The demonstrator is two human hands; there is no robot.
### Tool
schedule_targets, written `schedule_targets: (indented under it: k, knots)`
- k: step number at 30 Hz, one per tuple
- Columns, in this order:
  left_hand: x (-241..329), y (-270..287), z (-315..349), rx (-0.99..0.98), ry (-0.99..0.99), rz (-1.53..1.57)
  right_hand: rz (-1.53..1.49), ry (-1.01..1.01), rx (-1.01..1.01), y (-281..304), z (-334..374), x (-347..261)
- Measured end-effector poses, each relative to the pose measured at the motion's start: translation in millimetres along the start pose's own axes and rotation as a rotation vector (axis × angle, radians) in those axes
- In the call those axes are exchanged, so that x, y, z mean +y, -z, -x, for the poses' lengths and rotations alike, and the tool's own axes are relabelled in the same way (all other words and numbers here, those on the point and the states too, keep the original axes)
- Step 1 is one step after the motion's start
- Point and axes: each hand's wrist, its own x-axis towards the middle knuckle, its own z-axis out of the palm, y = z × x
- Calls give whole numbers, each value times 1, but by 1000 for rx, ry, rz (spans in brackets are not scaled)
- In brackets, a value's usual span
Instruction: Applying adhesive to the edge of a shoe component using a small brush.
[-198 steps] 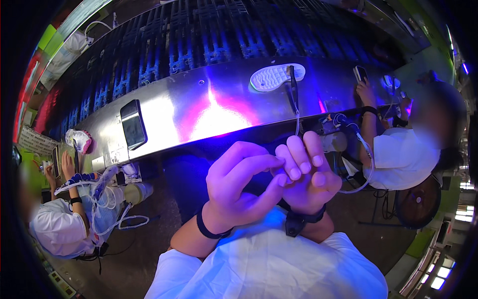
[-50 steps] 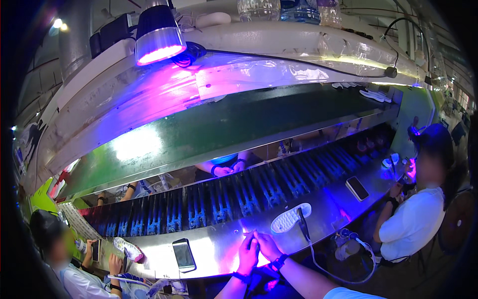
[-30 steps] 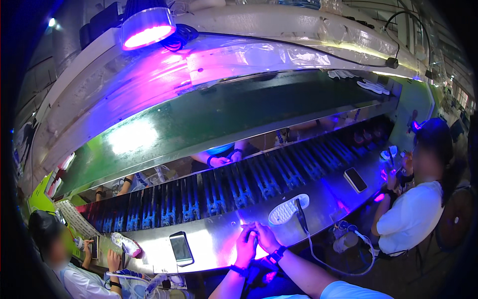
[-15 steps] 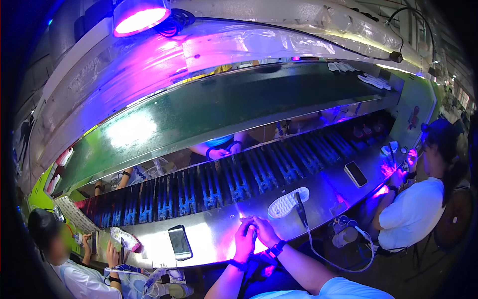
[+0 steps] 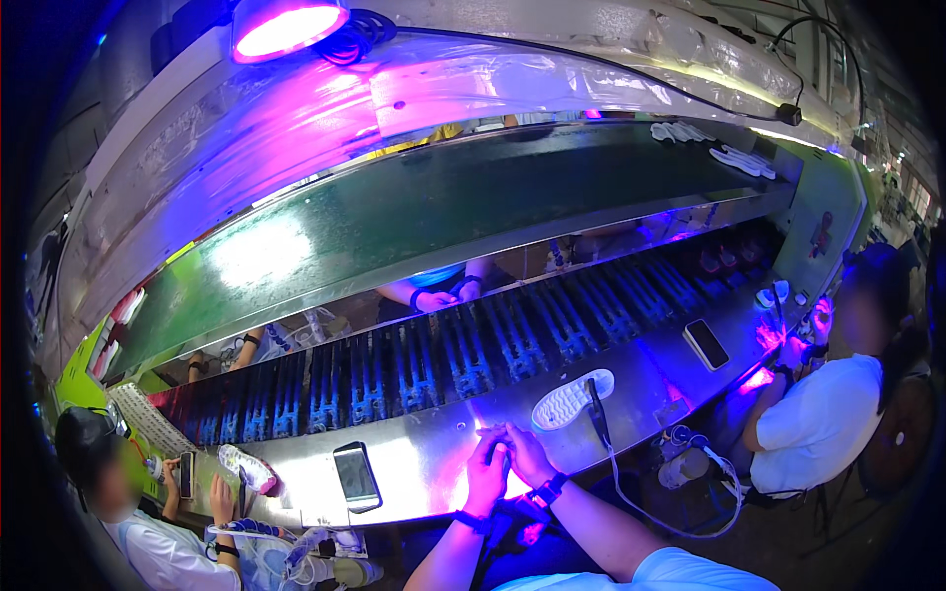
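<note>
My left hand (image 5: 486, 476) and my right hand (image 5: 528, 456) are held together above the near edge of the metal ledge. Their fingers are bent and pressed close, and I cannot make out whether anything small is between them. Just beyond my right hand lies a white shoe sole (image 5: 564, 404), its textured face up. A dark-handled brush-like tool (image 5: 599, 418) rests with its tip on the sole, and a pale tube runs from it down off the ledge. Left of my hands, a phone (image 5: 356, 477) lies flat. Each wrist wears a dark band.
Behind the ledge runs a row of blue-black racks (image 5: 419, 379), with a green conveyor belt (image 5: 463, 202) above. A lamp (image 5: 286, 30) glows at upper left. Co-workers sit on both sides. Another phone (image 5: 705, 344) lies at right, and a white-and-pink shoe (image 5: 248, 470) at left.
My hands, the sole and the tool keep their places. The person at right has shifted their head and the white piece they handle slightly. The view has tilted a little.
</note>
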Motion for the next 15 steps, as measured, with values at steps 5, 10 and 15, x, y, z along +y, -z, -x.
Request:
schedule_targets:
  k: [5, 10, 15]
  knots:
    - [3, 0, 0, 12, -36, -24, 64, 0, -2, -4, 2, -4]
    - [-7, 1, -2, 36, -19, -30, 92, -32, 28, -4, 0, -6]
    - [-9, 0, -3, 49, -17, -54, 233, -13, 20, -6, 5, -9]
